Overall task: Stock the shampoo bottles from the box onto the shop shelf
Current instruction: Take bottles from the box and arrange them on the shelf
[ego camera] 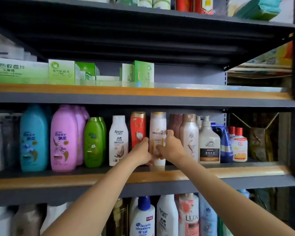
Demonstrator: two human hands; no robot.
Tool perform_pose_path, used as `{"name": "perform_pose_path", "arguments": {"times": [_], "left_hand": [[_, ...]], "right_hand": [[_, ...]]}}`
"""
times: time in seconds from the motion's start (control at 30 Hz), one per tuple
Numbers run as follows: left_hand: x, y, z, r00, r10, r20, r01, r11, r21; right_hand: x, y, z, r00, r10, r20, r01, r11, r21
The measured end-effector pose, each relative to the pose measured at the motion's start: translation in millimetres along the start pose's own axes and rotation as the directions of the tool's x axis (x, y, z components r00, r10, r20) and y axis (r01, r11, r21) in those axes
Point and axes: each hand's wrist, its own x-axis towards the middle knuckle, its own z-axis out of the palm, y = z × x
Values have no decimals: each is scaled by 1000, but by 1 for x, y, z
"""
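Observation:
A white Pantene shampoo bottle (157, 128) with a gold cap stands upright on the middle shelf (245, 171). It sits between a red Lux bottle (138, 128) and a beige bottle (189, 133). My left hand (141, 152) grips its lower left side. My right hand (170, 147) grips its right side, thumb raised along the label. Both arms reach up from below. The box is not in view.
Blue (34, 138), pink (64, 138) and green (93, 142) Rejoice bottles and a white Racien bottle (118, 140) fill the shelf's left part. A pump bottle (209, 143) stands to the right. Green cartons (61, 71) line the shelf above. More bottles (143, 217) stand below.

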Motion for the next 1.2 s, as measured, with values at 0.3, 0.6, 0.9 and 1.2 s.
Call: {"name": "perform_pose_path", "arguments": {"times": [0.3, 0.6, 0.9, 1.2], "left_hand": [[21, 14, 16, 985, -48, -166, 71, 988, 137], [24, 14, 21, 991, -35, -131, 84, 917, 390], [23, 4, 12, 995, 69, -69, -25, 865, 500], [-65, -12, 4, 701, 567, -433, -327, 795, 511]], "right_hand": [[0, 10, 8, 1000, 7, 20, -8, 1000, 29], [24, 16, 16, 969, 108, 224, -102, 994, -41], [35, 9, 23, 964, 154, 217, -123, 981, -151], [-40, -12, 33, 893, -383, -237, 381, 923, -57]]}}
